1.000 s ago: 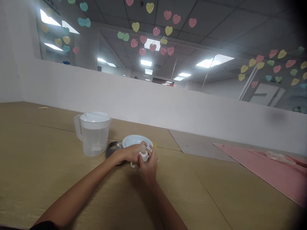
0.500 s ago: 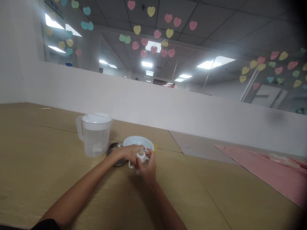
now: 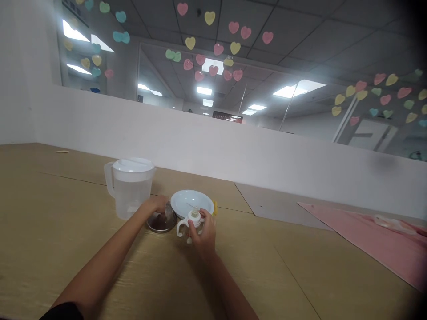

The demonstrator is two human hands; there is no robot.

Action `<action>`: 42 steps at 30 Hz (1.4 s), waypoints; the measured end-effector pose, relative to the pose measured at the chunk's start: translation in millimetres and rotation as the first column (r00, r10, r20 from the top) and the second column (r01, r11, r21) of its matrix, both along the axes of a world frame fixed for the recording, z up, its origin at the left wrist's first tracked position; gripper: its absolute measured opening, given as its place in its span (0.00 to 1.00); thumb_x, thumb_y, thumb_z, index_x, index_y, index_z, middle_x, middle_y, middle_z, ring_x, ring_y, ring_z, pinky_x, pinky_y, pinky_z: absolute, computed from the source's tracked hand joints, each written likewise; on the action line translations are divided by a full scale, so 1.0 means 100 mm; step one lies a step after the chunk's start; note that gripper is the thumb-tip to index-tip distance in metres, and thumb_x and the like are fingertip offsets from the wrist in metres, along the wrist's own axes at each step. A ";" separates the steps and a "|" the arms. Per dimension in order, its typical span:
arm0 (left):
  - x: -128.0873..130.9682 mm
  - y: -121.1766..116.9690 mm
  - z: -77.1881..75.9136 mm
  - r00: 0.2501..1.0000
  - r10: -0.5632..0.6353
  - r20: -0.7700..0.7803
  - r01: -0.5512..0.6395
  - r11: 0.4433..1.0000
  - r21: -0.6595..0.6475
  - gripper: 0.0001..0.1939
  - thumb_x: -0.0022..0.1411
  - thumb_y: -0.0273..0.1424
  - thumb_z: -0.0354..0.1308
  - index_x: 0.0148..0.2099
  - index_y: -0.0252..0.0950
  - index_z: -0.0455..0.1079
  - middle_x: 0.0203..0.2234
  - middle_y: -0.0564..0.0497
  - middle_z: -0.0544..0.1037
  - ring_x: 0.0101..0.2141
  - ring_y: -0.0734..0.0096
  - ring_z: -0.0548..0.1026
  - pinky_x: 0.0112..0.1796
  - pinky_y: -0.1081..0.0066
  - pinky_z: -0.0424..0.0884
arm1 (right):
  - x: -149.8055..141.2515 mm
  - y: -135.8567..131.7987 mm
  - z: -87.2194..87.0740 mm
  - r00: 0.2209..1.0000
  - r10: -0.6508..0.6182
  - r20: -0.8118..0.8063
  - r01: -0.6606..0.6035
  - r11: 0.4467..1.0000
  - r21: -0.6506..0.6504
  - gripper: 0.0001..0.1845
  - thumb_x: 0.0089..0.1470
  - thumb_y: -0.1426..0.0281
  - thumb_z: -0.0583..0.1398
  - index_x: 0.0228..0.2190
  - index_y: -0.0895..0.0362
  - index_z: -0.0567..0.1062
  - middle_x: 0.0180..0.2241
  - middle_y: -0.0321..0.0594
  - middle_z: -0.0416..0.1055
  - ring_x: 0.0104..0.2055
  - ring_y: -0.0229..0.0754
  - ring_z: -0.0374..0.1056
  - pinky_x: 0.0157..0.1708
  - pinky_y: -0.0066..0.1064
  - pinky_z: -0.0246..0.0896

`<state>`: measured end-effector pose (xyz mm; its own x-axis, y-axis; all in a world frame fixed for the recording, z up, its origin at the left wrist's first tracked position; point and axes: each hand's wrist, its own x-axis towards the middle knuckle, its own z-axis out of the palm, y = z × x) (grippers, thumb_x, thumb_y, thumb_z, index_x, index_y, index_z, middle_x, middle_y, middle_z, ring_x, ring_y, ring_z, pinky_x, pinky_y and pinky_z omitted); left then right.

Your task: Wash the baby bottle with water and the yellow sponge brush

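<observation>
In my right hand (image 3: pixel 206 233) is a small baby bottle (image 3: pixel 194 220) with a white collar, a pale teat on top and white side handles. Thumb and fingers wrap it near the collar, just in front of a light blue bowl (image 3: pixel 187 198). To the left, my left hand (image 3: pixel 159 204) reaches over a round metal dish (image 3: pixel 162 230). Its fingers are closed at a clear, cap-like piece (image 3: pixel 169 208) low over the dish. The fingertips are partly hidden, and whether the piece touches the dish I cannot tell.
A lidded clear pitcher (image 3: pixel 132 191) stands left of the dish, close to my left wrist. Something yellow (image 3: pixel 215 207) shows at the bowl's right edge. A pink mat (image 3: pixel 373 235) lies at the right, with a plastic packet (image 3: pixel 395 223) on it. A white wall (image 3: pixel 213 146) bounds the back.
My left hand has left the bottle and moved left over the metal dish, with a clear piece at its fingers. The right hand still holds the bottle in nearly the same place.
</observation>
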<state>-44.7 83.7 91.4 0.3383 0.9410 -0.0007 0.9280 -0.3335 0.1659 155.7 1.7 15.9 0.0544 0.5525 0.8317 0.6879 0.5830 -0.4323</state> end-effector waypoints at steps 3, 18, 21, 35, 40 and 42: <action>0.03 -0.06 0.10 0.990 0.109 -0.088 -0.109 0.994 0.006 0.17 0.39 0.21 0.63 0.37 0.33 0.74 0.37 0.38 0.78 0.39 0.52 0.76 0.36 0.66 0.70 | 0.00 0.00 0.00 1.000 -0.007 0.004 0.007 1.000 -0.001 0.22 0.51 0.60 0.58 0.46 0.57 0.65 0.40 0.46 0.70 0.43 0.47 0.65 0.44 0.42 0.60; 0.50 -1.01 0.72 0.914 -0.381 0.140 0.351 0.916 0.196 0.21 0.59 0.32 0.50 0.54 0.36 0.65 0.48 0.45 0.72 0.47 0.62 0.70 0.45 0.68 0.64 | -0.01 0.02 -0.06 1.000 -0.018 -0.005 0.018 1.000 0.009 0.34 0.54 0.57 0.56 0.58 0.56 0.55 0.48 0.49 0.68 0.49 0.50 0.64 0.47 0.45 0.61; 0.56 -0.99 0.66 0.923 -0.362 0.134 0.339 0.926 0.163 0.19 0.58 0.30 0.49 0.52 0.37 0.67 0.47 0.44 0.73 0.45 0.60 0.71 0.42 0.68 0.65 | -0.01 0.02 -0.06 1.000 0.011 0.004 -0.011 1.000 0.003 0.34 0.54 0.58 0.56 0.58 0.58 0.55 0.49 0.51 0.67 0.51 0.50 0.63 0.48 0.45 0.61; 0.58 -0.96 0.63 0.931 -0.336 0.143 0.315 0.937 0.153 0.19 0.54 0.36 0.51 0.47 0.35 0.69 0.41 0.44 0.76 0.42 0.57 0.72 0.37 0.69 0.65 | -0.04 -0.04 0.03 0.997 0.060 -0.052 -0.065 0.994 -0.093 0.25 0.54 0.59 0.55 0.51 0.57 0.64 0.43 0.47 0.70 0.46 0.48 0.67 0.43 0.41 0.64; 0.58 -0.87 0.58 0.932 -0.296 0.211 0.289 0.955 0.062 0.18 0.51 0.36 0.54 0.44 0.35 0.68 0.35 0.46 0.77 0.35 0.62 0.74 0.30 0.71 0.63 | -0.03 -0.06 0.03 0.997 0.065 -0.037 -0.068 0.993 -0.098 0.24 0.53 0.60 0.56 0.50 0.57 0.65 0.43 0.44 0.71 0.45 0.45 0.67 0.44 0.38 0.63; 0.58 -0.85 0.56 0.926 -0.307 0.220 0.301 0.952 0.058 0.16 0.51 0.36 0.55 0.42 0.35 0.68 0.34 0.47 0.77 0.35 0.62 0.74 0.29 0.72 0.62 | -0.02 -0.05 0.03 0.997 0.057 -0.044 -0.062 0.993 -0.101 0.23 0.53 0.60 0.56 0.49 0.57 0.66 0.42 0.44 0.71 0.44 0.45 0.67 0.43 0.37 0.63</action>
<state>13.0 -1.4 147.3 0.5972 0.7918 0.1282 0.7213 -0.6001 0.3459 153.2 -3.2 18.6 0.0520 0.6376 0.7686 0.6337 0.5738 -0.5188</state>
